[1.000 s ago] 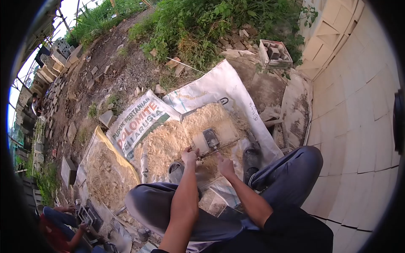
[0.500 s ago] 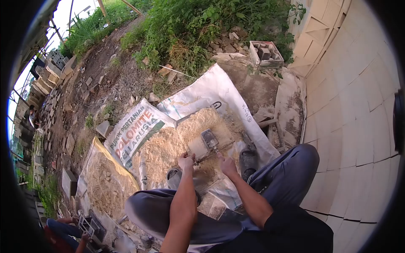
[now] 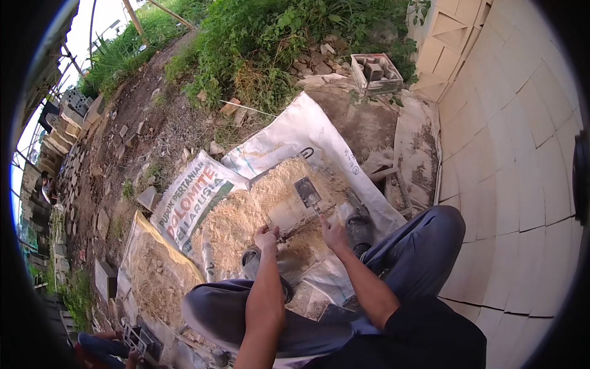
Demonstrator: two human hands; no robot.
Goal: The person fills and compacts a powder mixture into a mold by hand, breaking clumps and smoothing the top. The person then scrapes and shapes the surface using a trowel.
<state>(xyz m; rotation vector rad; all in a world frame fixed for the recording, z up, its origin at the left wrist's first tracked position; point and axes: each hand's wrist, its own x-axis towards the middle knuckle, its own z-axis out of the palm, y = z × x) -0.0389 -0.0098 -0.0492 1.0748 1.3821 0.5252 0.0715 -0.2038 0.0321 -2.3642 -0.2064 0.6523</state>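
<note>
My right hand (image 3: 333, 235) is closed around the handle of a small trowel (image 3: 305, 192). Its rectangular grey blade lies over the pale powder beyond my fingers. Just left of the blade is a flat, smooth, pale slab-like surface (image 3: 286, 215) with a dark near edge. My left hand (image 3: 267, 238) is closed at that surface's near left corner; what its fingers grip is too small to make out. Pale yellowish powder (image 3: 230, 224) is heaped around both hands, on a spread white printed sack (image 3: 190, 194).
My sandalled feet (image 3: 358, 230) stand beside the powder. A second sack with coarser sand (image 3: 153, 264) lies to the left. A crate of broken pieces (image 3: 376, 72) sits at the back, near a tiled wall (image 3: 504, 160). At the lower left, another person's hands hold a metal frame (image 3: 142, 341).
The trowel blade has moved away and to the right, exposing more of the pale slab-like surface. My left hand stays at its corner. The whole view has shifted slightly.
</note>
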